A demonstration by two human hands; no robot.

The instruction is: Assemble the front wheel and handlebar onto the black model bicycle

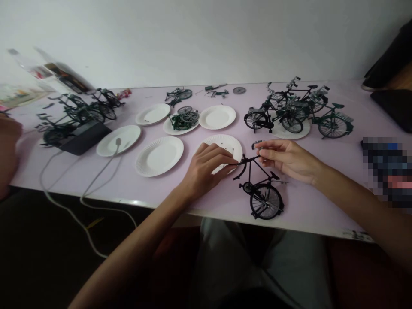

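Note:
A black model bicycle (265, 201) is held near the table's front edge, with a single spoked wheel fitted at its rear. No wheel shows under its curved front mudguard. My left hand (206, 167) is closed, thumb and fingers pinching the front end of the bicycle by the mudguard. Thumb and fingertips of my right hand (288, 159) pinch the upper front of the frame; whether a small part is also between them I cannot tell. Just beyond the right fingertips lies a small dark part (257, 145). Behind my left hand is a paper plate (236, 143) with small pieces on it.
Assembled model bicycles (289, 111) stand at the right, more (77, 109) at the left beside a dark tablet-like slab (85, 137). White paper plates (160, 156) and loose bicycle parts (217, 91) spread across the middle. A white cable (96, 186) hangs over the front edge. Another person's arm (8, 150) shows at far left.

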